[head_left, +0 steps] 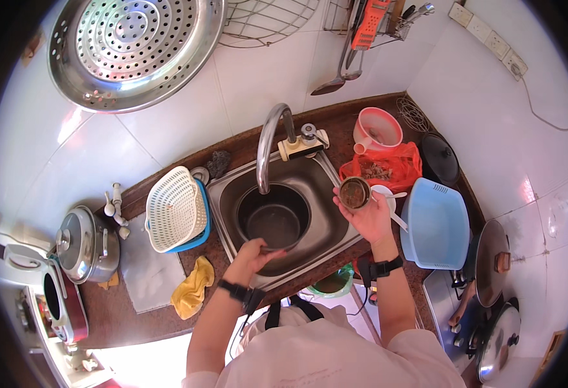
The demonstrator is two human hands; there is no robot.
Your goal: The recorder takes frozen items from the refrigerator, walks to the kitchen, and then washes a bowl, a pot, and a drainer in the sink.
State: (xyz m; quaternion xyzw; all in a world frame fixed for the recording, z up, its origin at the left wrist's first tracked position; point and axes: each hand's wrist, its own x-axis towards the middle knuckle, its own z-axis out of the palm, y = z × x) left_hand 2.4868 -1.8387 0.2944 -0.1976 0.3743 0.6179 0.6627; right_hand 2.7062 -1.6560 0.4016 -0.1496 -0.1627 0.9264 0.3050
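Observation:
A dark round pot (272,220) stands in the stainless steel sink (330,208), under the curved chrome faucet (268,145). My left hand (255,257) is at the pot's near rim, thumb and fingers spread; whether it grips the rim I cannot tell. My right hand (372,220) is raised at the sink's right edge. It holds a small round container (355,193), its reddish-brown inside turned up towards me. Beyond that hand lies a red plastic bag (405,167) with some food pieces in it.
Left of the sink are a cream colander (175,208), a yellow cloth (194,288) and a lidded steel pot (78,245). A pink dipper (378,128), a light blue basin (437,223) and a gas stove (439,296) are on the right. Utensils hang above.

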